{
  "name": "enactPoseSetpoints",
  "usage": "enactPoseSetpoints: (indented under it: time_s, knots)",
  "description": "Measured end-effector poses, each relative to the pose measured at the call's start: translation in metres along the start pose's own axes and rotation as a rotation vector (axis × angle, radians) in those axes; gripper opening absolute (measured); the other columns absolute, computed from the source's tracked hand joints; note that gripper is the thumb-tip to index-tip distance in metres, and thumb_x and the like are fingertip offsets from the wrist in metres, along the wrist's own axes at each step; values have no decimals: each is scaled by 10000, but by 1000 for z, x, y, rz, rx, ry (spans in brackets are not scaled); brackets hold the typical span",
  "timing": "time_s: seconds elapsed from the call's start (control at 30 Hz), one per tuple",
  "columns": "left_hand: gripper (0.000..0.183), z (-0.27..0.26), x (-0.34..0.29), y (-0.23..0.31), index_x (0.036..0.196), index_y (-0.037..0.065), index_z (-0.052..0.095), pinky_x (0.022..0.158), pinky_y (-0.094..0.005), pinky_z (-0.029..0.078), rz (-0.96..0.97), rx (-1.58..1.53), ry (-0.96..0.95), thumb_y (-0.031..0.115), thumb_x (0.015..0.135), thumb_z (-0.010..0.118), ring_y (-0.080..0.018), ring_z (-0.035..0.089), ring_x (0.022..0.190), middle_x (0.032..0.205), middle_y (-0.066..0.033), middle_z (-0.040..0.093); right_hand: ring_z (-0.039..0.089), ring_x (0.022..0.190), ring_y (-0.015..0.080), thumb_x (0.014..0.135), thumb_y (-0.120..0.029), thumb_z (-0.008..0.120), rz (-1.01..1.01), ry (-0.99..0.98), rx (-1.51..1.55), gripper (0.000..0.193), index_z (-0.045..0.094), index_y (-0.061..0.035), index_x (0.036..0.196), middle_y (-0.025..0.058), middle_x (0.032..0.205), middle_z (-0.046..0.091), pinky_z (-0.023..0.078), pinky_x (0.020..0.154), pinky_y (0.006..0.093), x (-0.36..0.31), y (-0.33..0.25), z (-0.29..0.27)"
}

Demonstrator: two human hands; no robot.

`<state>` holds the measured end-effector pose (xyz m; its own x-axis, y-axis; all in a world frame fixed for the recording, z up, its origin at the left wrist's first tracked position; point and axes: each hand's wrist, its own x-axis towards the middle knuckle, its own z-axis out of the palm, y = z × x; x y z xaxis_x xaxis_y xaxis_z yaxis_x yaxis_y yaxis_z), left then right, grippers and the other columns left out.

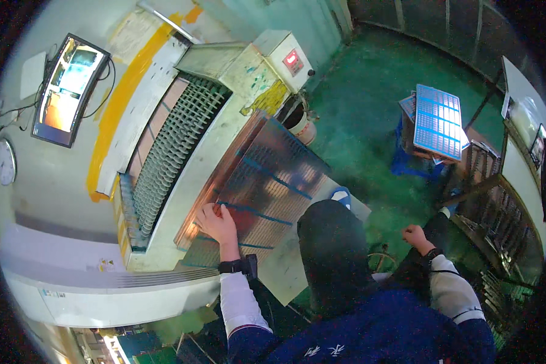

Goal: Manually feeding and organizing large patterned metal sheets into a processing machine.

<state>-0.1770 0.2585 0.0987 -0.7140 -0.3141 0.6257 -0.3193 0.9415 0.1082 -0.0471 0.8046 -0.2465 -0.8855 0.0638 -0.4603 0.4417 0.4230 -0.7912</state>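
My left hand (216, 222) lies on the left part of a pile of copper-coloured panels (184, 232), its fingers bent and a little apart. Beside and partly under that hand is the top panel (274, 182), sheet-like with rows of fine pattern and blue-green bands. It sits askew, reaching right past the copper edge below it. Away from the panels, my right hand (417, 238) is closed in a fist above my right leg; nothing shows in it. A pale board (291, 273) lies under the panels.
A machine with a roller conveyor (176, 155) stands beyond the panels, with a control box (290, 60) and a bucket (301, 124) near it. Patterned panels (438, 121) lie on a blue stand at right. Metal racks (488, 215) stand at far right; a monitor (70, 91) hangs left.
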Motion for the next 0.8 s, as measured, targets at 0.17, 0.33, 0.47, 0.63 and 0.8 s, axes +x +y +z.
enactPoseSetpoints:
  time_s: [0.17,0.33,0.47,0.63,0.8]
  knots:
    - [302,-9,-1,6,949,79,567,907,-507,343,28,-51,-42,165,694,705,-339,478,1016,997,-117,526,612,531,176,759,-183,608,74,-57,-1,200,672,4,732,112,616,641,476,512,329,2,2,-9]
    - [310,-16,-13,18,974,62,587,824,-487,384,118,-110,-1,172,707,700,-334,513,927,968,-127,520,632,614,290,753,-266,637,61,-6,-180,250,694,-38,840,138,687,657,506,594,381,-8,-17,-12]
    - [209,-43,-11,14,874,49,623,757,-442,421,222,-9,-90,183,735,702,-298,541,849,919,-107,534,570,523,252,734,-278,612,2,26,-251,282,653,-1,766,156,629,608,460,535,375,-7,-15,-7]
    - [136,-52,-12,12,830,35,604,680,-381,434,141,-432,-465,117,746,672,-274,546,753,777,-98,548,585,552,251,740,-268,605,-84,41,-189,244,671,-35,765,144,631,612,465,549,376,-6,-17,0]
    - [152,-37,-22,44,885,35,608,680,-369,444,241,-512,-450,121,767,652,-270,563,747,793,-106,587,621,611,277,740,-292,604,62,-48,-218,265,683,-43,787,161,673,632,495,598,397,-15,-30,-17]
